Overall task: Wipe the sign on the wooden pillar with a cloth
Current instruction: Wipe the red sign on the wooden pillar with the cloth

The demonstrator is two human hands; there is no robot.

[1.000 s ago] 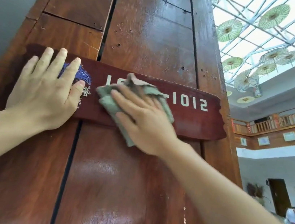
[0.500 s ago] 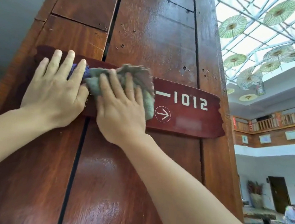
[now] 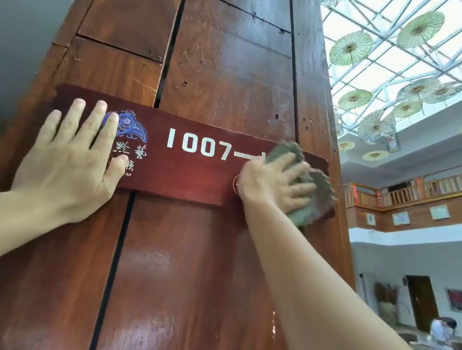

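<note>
A dark red sign (image 3: 189, 169) with white digits "1007" and a blue bird emblem is fixed across the wooden pillar (image 3: 227, 64). My left hand (image 3: 75, 153) lies flat, fingers spread, on the sign's left end and partly covers the emblem and characters. My right hand (image 3: 274, 182) presses a grey-green cloth (image 3: 309, 197) against the sign's right end. The cloth and hand hide the digits after the dash and most of an arrow circle. The right hand is motion-blurred.
The pillar's right edge drops away to an open atrium with a glass roof and hanging paper umbrellas (image 3: 351, 48). A wooden balcony railing (image 3: 429, 188) runs at right. A seated person (image 3: 441, 335) is far below. A grey wall (image 3: 16, 26) is at left.
My right hand has swept the cloth from the sign's left-middle to its right end, uncovering "1007" and hiding "1012". The left hand has stayed flat on the left end.
</note>
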